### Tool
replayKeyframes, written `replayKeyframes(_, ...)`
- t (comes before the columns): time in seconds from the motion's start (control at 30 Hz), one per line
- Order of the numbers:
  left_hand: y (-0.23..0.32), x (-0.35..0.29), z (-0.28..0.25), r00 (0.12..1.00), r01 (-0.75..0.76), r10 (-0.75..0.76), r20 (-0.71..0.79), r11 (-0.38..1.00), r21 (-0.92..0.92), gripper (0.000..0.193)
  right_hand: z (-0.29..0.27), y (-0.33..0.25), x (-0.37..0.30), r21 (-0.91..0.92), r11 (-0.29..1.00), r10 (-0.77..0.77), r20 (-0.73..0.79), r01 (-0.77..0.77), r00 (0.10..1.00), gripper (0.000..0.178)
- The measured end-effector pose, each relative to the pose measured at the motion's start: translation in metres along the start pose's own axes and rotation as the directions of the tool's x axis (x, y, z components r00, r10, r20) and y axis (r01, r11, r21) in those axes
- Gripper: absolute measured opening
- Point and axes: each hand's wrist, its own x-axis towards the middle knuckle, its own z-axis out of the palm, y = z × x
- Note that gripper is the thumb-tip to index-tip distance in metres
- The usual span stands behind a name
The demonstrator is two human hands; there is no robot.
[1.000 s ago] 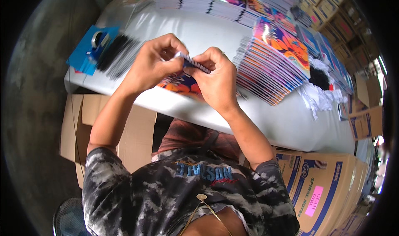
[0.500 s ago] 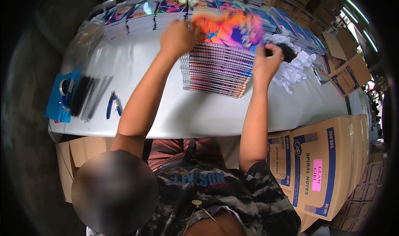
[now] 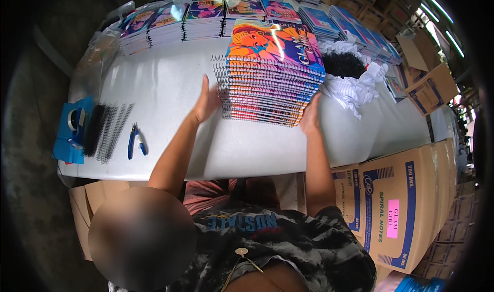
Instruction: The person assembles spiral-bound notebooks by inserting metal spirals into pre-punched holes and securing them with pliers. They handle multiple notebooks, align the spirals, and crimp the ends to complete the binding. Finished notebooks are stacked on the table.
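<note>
my left fingers [image 3: 205, 85] spread, empty, just beside notebook stack [image 3: 272, 81] | my right fingers [image 3: 315, 102] against its right side, opening: can't tell | 1 stack on bench [image 3: 247, 156], 1 tape dispenser [image 3: 76, 129] far left

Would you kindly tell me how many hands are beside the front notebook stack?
2: the left hand is left of the notebook stack, the right hand at its right edge; no others show there.

From head height, one wide fisheye faces down over hands [image 3: 207, 105] and table [image 3: 159, 81].
</note>
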Motion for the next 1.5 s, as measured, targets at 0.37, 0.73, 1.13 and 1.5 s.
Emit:
replayKeyframes(0.37, 0.002, -0.050, 0.004, 0.997, 0.073, -0.065, 0.043, 0.979, -0.192, 0.093, 0.020, 0.051, -0.033, 0.201, 0.972, -0.148, 0.121, 0.122, 0.982, 0.081)
replayKeyframes(0.73, 0.018, -0.118, -0.043, 0.981, 0.077, -0.115, -0.156, 0.970, -0.231, 0.091, 0.054, 0.078, -0.094, 0.307, 0.945, -0.158, 0.126, 0.113, 0.979, 0.074)
replayKeyframes(1.13, -0.017, -0.185, -0.123, 0.581, 0.688, 0.544, -0.605, 0.068, 0.722, 0.058, -0.107, -0.103, 0.071, -0.754, -0.648, -0.592, 0.588, 0.108, 0.552, 0.009)
replayKeyframes(1.5, -0.020, -0.209, -0.103, 0.492, 0.755, 0.653, -0.575, 0.008, 0.655, 0.049, -0.099, -0.091, 0.023, -0.854, -0.476, -0.500, 0.458, 0.208, 0.735, 0.006)
